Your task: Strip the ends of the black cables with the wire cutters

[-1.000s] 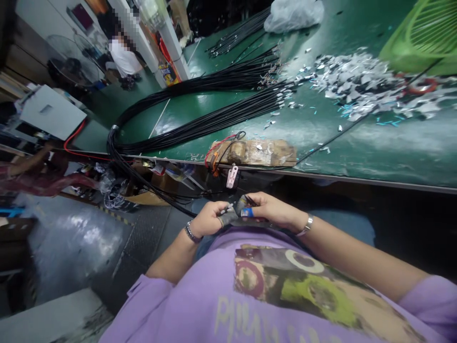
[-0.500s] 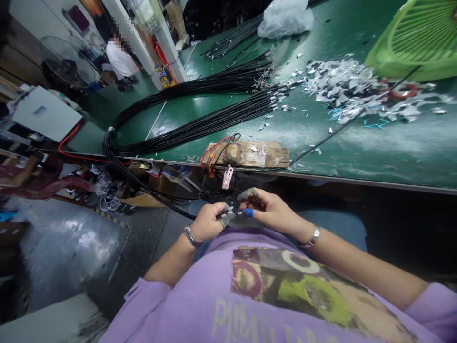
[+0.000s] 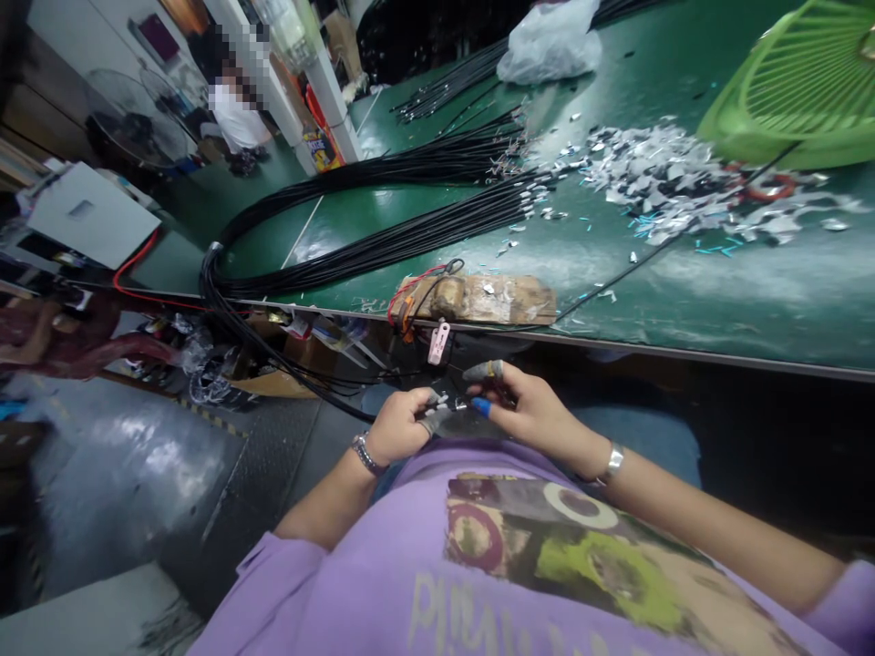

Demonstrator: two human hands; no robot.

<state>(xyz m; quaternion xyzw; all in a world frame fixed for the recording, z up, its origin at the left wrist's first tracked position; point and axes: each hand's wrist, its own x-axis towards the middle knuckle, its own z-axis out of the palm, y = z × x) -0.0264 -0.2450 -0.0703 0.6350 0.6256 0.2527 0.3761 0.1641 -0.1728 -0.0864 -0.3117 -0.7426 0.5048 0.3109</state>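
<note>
My left hand (image 3: 402,424) is closed just below the bench edge, pinching the stripped end of a black cable (image 3: 293,372) between a grey-capped thumb and forefinger. My right hand (image 3: 528,408) sits close beside it, fingers curled, wearing a blue finger cot and a grey one, gripping the same cable end from the right. The small metal bits at the cable tip (image 3: 443,399) lie between the two hands. Both hands hover over my lap, against my purple shirt (image 3: 519,565).
A green bench (image 3: 717,282) carries long bundles of black cables (image 3: 410,232), a taped wooden block with red wires (image 3: 478,296), a heap of grey and blue scraps (image 3: 670,178), a green basket (image 3: 799,87) and a plastic bag (image 3: 547,41). Another person (image 3: 236,109) stands far left.
My right hand has drawn a little to the right, away from the left, opening a small gap at the cable tip. The view has shifted slightly.
</note>
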